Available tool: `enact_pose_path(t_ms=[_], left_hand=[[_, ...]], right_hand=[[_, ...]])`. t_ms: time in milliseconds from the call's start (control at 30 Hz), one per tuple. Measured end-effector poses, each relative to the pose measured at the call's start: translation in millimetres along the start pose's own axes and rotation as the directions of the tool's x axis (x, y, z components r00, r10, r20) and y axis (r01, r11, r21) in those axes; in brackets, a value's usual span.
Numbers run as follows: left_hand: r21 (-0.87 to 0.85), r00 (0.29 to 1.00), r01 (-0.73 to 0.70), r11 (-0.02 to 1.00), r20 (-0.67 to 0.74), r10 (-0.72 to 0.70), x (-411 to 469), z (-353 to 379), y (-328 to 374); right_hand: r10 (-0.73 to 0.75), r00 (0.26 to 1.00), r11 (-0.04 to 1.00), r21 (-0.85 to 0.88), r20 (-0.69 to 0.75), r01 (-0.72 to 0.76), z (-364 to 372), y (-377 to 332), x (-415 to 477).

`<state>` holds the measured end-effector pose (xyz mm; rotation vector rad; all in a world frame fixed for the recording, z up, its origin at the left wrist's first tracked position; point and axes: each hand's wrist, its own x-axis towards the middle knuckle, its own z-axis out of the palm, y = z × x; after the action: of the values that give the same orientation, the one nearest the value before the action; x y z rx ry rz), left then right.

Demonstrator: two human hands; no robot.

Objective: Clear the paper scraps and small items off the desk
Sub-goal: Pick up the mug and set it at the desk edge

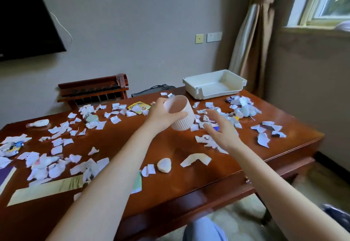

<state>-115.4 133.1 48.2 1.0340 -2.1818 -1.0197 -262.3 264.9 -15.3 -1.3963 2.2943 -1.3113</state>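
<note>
My left hand (161,113) grips a pale pink ribbed cup (182,116) by its rim and holds it tilted above the middle of the wooden desk (170,180). My right hand (220,129) hovers just right of the cup with fingers spread and holds nothing. Several torn white paper scraps (56,142) lie scattered all over the desk. A thicker heap of scraps (243,106) sits at the far right. A small pale lump (164,165) and a curved paper strip (196,159) lie near the front.
An open white plastic bin (214,86) stands at the desk's far right corner. A yellow packet (139,106) lies behind the cup. A dark wooden rack (92,91) stands behind the desk. Flat paper sheets (45,189) lie at the front left.
</note>
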Motion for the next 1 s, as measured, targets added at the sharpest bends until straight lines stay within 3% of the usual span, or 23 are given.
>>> enact_pose_path(t_ms=[100,200,300,400,533,767,1000], left_hand=[[0.029,1.0,-0.02,0.999,0.008,0.019,16.0,29.7,15.7],[0.022,0.998,-0.054,0.998,0.038,0.053,33.1,57.2,26.7],[0.031,0.996,-0.063,0.998,0.064,0.061,50.7,80.7,36.4],[0.072,0.995,-0.074,0.995,0.075,0.069,68.0,99.4,41.5],[0.118,0.992,-0.08,0.99,0.111,0.067,89.7,116.6,43.8],[0.185,0.992,-0.071,0.98,0.12,0.05,126.7,127.6,47.4],[0.174,0.991,-0.016,0.985,0.131,-0.007,152.8,122.6,49.9]], right_hand=[[0.128,0.975,0.971,-0.176,-0.181,-0.16,-28.8,47.7,10.1],[0.182,0.925,0.87,-0.384,-0.333,-0.309,-56.5,94.2,20.9],[0.358,0.868,0.729,-0.479,-0.344,-0.49,-75.3,127.8,32.2],[0.477,0.835,0.719,-0.424,-0.274,-0.55,-79.3,150.4,48.5],[0.449,0.871,0.718,-0.5,-0.198,-0.484,-76.3,170.0,75.3],[0.296,0.955,0.844,-0.47,0.01,-0.257,-59.8,168.1,120.3],[0.209,0.958,0.89,-0.445,0.196,-0.103,-34.0,153.9,130.6]])
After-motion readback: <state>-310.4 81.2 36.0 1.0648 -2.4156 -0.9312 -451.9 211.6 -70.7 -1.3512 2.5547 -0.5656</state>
